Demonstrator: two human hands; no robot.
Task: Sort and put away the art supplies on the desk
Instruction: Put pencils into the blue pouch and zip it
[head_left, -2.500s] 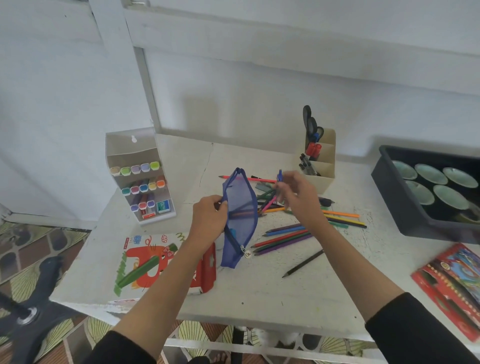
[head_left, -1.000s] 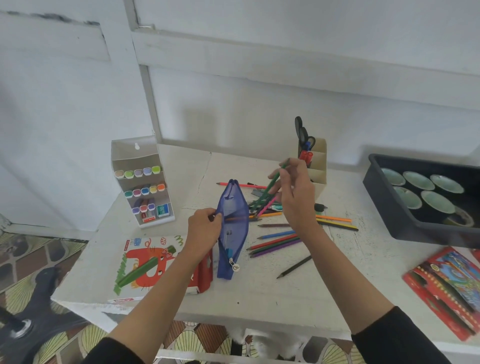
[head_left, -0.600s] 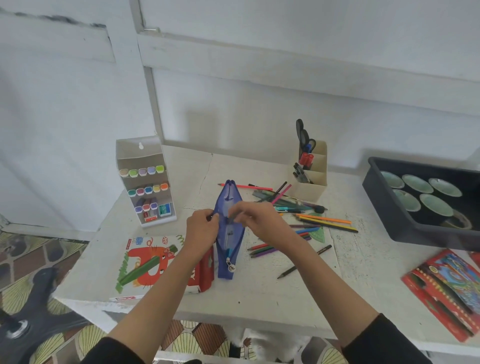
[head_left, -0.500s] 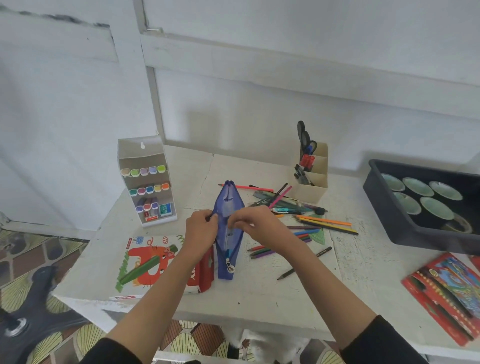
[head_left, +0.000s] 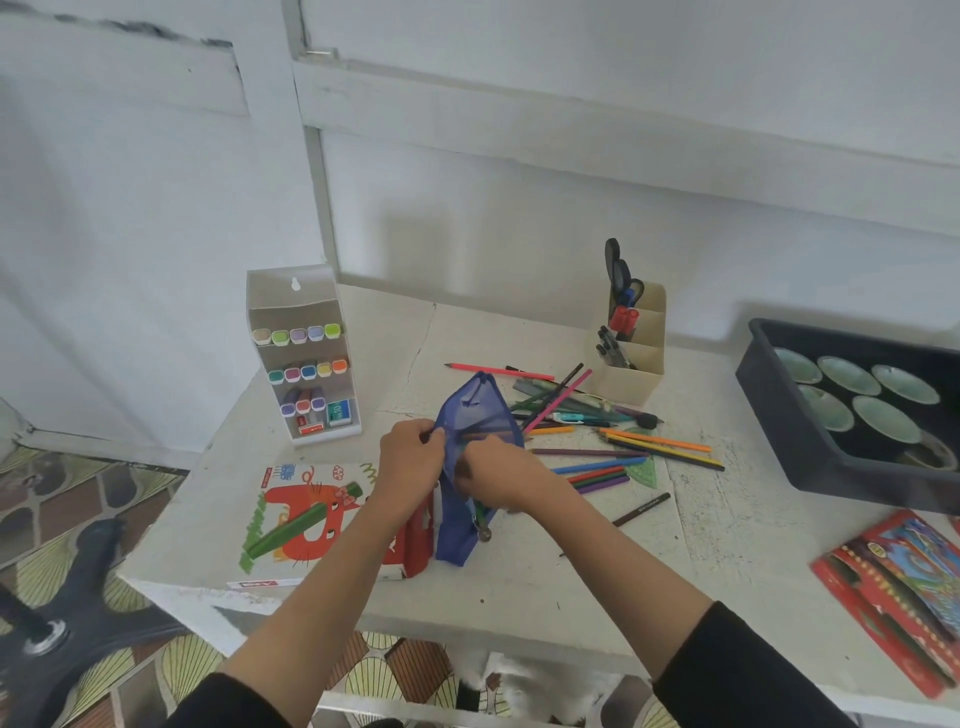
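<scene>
Centre of frame: blue mesh pouch (head_left: 479, 410) standing on edge on the white bench (head_left: 571, 577), mouth open. Pinched at its left rim by the left hand (head_left: 410, 458); gripped at its right rim by the curled fingers of the right hand (head_left: 500, 475). Just right of it: loose coloured pencils (head_left: 623, 453) scattered on the bench. Beyond those: beige organiser (head_left: 635, 366) with scissors. Left: marker rack (head_left: 304, 358), colouring book (head_left: 306, 514). Right edge: black tray (head_left: 779, 415).

Blue pouch (head_left: 475, 415) between left hand (head_left: 410, 457) and right hand (head_left: 501, 475)
</scene>
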